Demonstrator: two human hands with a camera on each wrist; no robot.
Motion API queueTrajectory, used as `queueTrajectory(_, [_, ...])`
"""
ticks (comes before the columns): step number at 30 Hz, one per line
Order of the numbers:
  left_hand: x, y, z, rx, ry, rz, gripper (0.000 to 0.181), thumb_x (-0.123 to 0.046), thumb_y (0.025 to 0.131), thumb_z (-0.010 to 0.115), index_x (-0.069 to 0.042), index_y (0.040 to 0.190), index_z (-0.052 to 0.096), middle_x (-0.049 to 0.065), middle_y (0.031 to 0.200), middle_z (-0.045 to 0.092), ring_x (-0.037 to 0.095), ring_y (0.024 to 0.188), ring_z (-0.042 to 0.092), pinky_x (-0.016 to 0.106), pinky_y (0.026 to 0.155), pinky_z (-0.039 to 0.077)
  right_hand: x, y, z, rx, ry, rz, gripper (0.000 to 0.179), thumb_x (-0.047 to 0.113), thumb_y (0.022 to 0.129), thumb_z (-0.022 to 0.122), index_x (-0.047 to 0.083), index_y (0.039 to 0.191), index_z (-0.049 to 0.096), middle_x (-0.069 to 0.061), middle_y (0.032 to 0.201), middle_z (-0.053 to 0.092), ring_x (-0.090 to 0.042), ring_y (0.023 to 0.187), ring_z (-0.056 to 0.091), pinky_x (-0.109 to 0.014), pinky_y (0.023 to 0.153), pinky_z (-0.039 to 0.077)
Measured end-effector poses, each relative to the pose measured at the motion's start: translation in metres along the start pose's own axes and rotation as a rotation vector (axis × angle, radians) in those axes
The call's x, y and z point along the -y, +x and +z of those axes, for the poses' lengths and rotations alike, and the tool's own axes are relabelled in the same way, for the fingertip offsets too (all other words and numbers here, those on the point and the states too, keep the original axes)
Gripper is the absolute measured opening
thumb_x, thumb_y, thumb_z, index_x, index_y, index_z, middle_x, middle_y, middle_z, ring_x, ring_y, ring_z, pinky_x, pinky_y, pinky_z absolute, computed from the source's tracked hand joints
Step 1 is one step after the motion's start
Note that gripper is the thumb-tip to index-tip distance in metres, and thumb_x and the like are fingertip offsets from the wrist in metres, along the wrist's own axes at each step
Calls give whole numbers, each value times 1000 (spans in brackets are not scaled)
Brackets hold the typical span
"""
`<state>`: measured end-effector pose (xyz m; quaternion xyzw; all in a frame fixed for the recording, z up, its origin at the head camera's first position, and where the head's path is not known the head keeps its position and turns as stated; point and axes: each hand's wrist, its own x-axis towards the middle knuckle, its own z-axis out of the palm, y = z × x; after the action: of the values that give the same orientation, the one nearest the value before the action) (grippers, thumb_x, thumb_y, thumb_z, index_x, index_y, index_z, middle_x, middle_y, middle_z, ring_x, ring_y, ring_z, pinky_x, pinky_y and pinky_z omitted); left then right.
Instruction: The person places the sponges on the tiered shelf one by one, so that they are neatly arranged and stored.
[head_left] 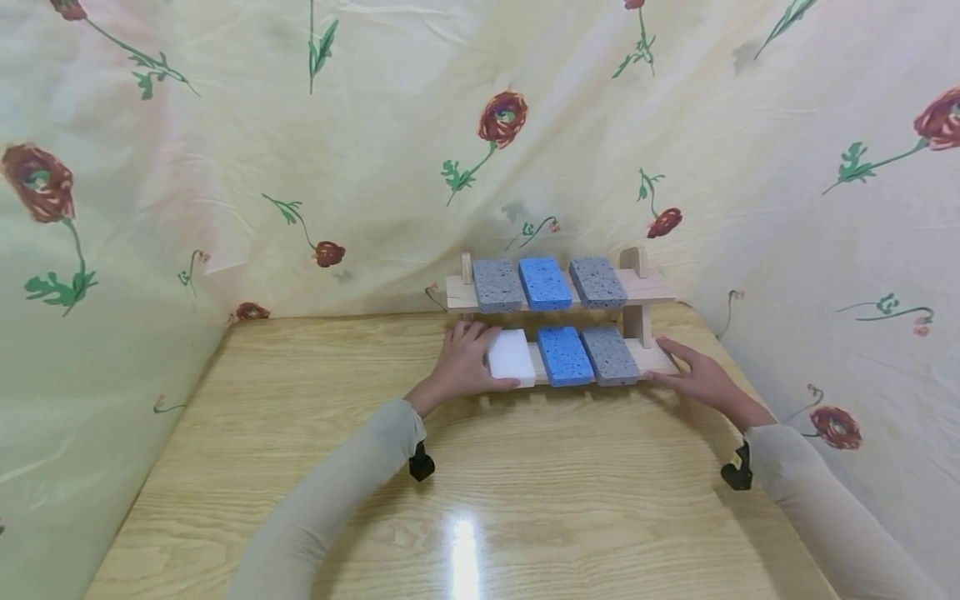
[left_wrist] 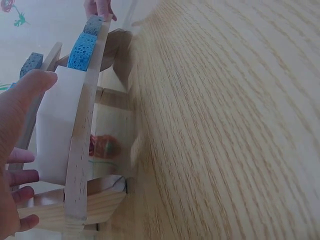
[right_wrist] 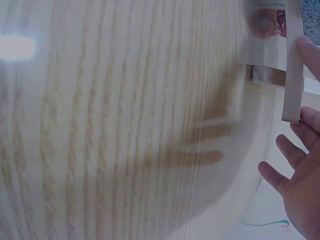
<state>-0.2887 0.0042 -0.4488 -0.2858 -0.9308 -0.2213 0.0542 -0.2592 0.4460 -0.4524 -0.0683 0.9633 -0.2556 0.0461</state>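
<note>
A two-tier wooden rack [head_left: 660,287] stands at the back of the table. At the left end of its lower shelf lies a white sponge block [head_left: 512,358]. My left hand [head_left: 468,362] holds this block, thumb along the front and fingers at the back left corner; the left wrist view shows the thumb over the white block [left_wrist: 57,125] and the other fingers spread beside it. My right hand [head_left: 697,377] grips the right end of the lower shelf; in the right wrist view its thumb and index finger touch the board [right_wrist: 292,95]. A blue sponge [head_left: 565,356] and a grey sponge [head_left: 611,356] share that shelf.
On the upper shelf lie a grey sponge [head_left: 497,285], a blue sponge [head_left: 545,283] and another grey sponge [head_left: 597,282]. Flowered cloth [head_left: 375,167] hangs behind and at both sides of the wood-grain table [head_left: 570,492].
</note>
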Motion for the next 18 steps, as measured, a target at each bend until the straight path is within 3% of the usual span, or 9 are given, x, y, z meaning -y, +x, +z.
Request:
queueTrajectory(6, [1,-6,-8,-12,40,0,94,-69,78,74,-16,151,48,13,147,52,35,136,40,56,114,36,6,0,-3,33,-16,13,94,49,92,71,-2,159,27,-31,162,25,-57,146,24,-70,115,24])
queueTrajectory(14, [4,-16,-20,-11,18,-47,90,-67,82,71,-14,151,48,14,154,48,37,143,38,57,118,32,8,2,-11,105,-57,20,94,53,94,67,-2,159,26,-36,160,27,-60,144,26,-73,111,27])
queueTrajectory(18, [9,-22,-26,-7,73,-63,86,-69,86,65,-15,151,49,12,152,51,35,141,41,56,117,34,12,3,-15,92,-69,-10,89,48,95,67,-6,156,30,-39,157,29,-60,142,28,-73,111,28])
